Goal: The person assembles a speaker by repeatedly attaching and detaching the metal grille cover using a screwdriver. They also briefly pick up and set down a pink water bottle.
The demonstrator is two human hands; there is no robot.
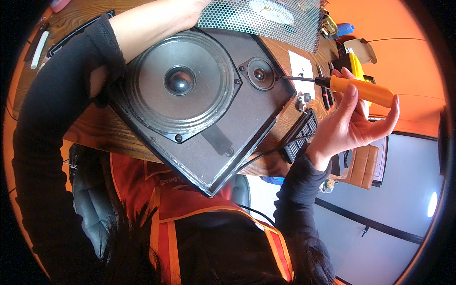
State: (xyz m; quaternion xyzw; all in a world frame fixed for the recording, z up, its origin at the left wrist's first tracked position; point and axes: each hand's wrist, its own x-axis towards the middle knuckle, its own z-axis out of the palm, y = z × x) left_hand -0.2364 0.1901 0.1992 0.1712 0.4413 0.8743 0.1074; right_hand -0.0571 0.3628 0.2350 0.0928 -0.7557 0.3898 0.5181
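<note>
A black loudspeaker box (254, 116) lies tilted on the table edge in front of me, its front facing up. Its large round woofer (152, 90) is on the left and a small tweeter (259, 74) on the upper right. My right hand (354, 121) grips a screwdriver (368, 91) by its orange-yellow handle; the dark shaft points left, its tip at the tweeter's right edge. My left hand (185, 14) reaches across the box's far side, beside a perforated metal grille (285, 28). Its fingers are mostly cut off by the top of the view.
The wooden table (88, 126) carries a black slotted part (300, 135) with a cable, a white paper (300, 64), pliers-like tools (325, 95) and a white marker-like stick (40, 50). An opened small box (361, 50) and a yellow object (355, 66) stand at the far right.
</note>
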